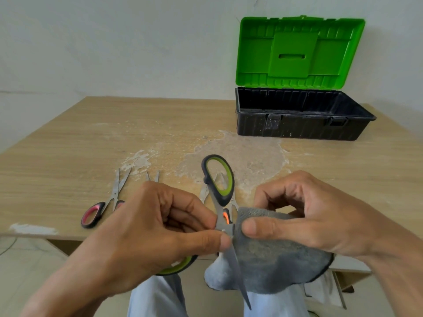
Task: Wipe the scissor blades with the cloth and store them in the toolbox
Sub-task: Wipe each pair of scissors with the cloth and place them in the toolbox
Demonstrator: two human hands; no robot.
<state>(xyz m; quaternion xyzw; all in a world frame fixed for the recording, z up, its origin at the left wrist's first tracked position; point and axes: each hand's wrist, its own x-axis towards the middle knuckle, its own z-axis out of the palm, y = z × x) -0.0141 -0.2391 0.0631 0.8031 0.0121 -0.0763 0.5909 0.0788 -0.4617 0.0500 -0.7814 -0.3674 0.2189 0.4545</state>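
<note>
Our left hand (160, 225) pinched the green-handled scissors (219, 179) at the pivot, thumb on the near side and curled fingers behind. Our right hand (309, 216) gripped the grey cloth (274, 259), thumb pressed flat on its top fold just right of the pivot and the other fingers bent behind it. The two hands were close together, thumbs almost meeting at the screw.

We held the scissors over the near edge of the table (91, 145), above our lap. They were spread open: one handle loop stood up and away from us, and the other showed under our left palm. One bare blade (238, 275) ran down towards us along the left edge of the cloth, its tip over our pale blue trousers (155, 298). The cloth hung in a rounded fold below our right hand.

The toolbox (297, 126) sat at the far right of the table, well apart from the hands, its green lid (293, 53) upright and its black tub open.

On the table lay the pink-handled scissors (92, 216) at near left, blades pointing away. The orange-handled scissors (226, 217) showed partly behind the green handle loop. Two blade tips (152, 176) of another pair rose beyond our left knuckles. White dried smears marked the wood in the middle.
</note>
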